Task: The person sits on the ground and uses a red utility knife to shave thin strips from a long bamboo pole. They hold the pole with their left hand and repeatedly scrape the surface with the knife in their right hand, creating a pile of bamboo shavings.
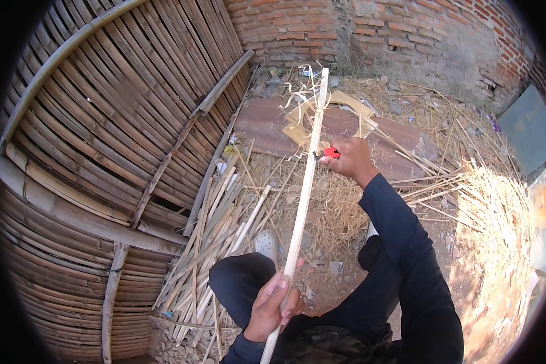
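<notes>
A long pale bamboo strip (305,200) runs from my lap up and away from me, tilted slightly right. My left hand (275,307) is wrapped round its lower part, near my knee. Farther up, my right hand (350,159) grips a red-handled knife (332,153), whose dark blade meets the strip's edge. Thin curled shavings (303,97) cling to the strip beyond the blade. Behind the strip's far part lies a flat tan board (353,104) with a curved cut-out, resting on a rusty brown sheet (258,124).
A bamboo slat wall (103,121) rises on the left, a brick wall (303,30) at the back. Split bamboo strips (206,242) lie piled by my left foot. Shavings (340,212) cover the ground ahead. More thin sticks (431,182) lie right, near a leaning blue-grey panel (528,133).
</notes>
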`<state>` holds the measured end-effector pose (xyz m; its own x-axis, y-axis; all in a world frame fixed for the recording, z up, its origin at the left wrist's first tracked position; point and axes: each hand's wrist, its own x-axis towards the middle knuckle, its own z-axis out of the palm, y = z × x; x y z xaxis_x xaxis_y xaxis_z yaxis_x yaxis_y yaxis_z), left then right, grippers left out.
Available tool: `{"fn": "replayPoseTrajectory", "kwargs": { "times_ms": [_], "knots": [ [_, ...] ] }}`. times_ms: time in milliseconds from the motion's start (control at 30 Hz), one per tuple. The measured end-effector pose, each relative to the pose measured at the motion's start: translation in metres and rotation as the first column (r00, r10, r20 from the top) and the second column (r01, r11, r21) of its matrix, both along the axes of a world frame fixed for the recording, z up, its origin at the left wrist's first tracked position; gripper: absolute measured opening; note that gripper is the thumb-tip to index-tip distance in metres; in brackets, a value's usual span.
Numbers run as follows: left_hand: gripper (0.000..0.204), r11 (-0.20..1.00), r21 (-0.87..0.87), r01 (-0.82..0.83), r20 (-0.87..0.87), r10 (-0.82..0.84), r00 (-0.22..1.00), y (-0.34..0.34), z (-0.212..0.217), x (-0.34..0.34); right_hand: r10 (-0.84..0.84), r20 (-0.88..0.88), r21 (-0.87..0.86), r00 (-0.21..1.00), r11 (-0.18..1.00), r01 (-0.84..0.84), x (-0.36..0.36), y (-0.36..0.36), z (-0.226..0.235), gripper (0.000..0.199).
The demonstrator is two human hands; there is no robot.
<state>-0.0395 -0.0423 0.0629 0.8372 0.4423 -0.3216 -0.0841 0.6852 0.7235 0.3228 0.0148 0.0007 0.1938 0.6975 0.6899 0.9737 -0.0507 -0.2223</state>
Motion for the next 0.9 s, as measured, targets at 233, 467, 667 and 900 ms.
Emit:
{"fn": "replayPoseTrajectory", "kwargs": {
  "times_ms": [233, 467, 667, 900],
  "knots": [
    [0.048, 0.995, -0.049, 0.09, -0.041, -0.092, 0.995, -0.013, -0.007, 0.0, -0.318, -0.165, -0.042, 0.934, 0.948, 0.315, 0.061, -0.003, -0.022, 0.068],
    [0.047, 0.993, 0.1, 0.069, -0.099, -0.059, 0.993, 0.0, -0.013, 0.008, -0.162, -0.745, -0.219, 0.646, 0.976, -0.007, 0.042, 0.001, -0.013, 0.08],
    [0.047, 0.988, 0.148, -0.033, -0.062, 0.043, 0.997, 0.009, -0.012, 0.009, 0.109, -0.653, -0.259, 0.749, 0.898, -0.356, -0.044, -0.03, 0.004, 0.072],
    [0.047, 0.985, 0.17, -0.032, -0.071, 0.045, 0.996, 0.015, -0.01, 0.013, 0.237, -0.182, -0.187, 0.954, 0.945, -0.27, -0.095, -0.055, 0.013, 0.062]
  ]
}}
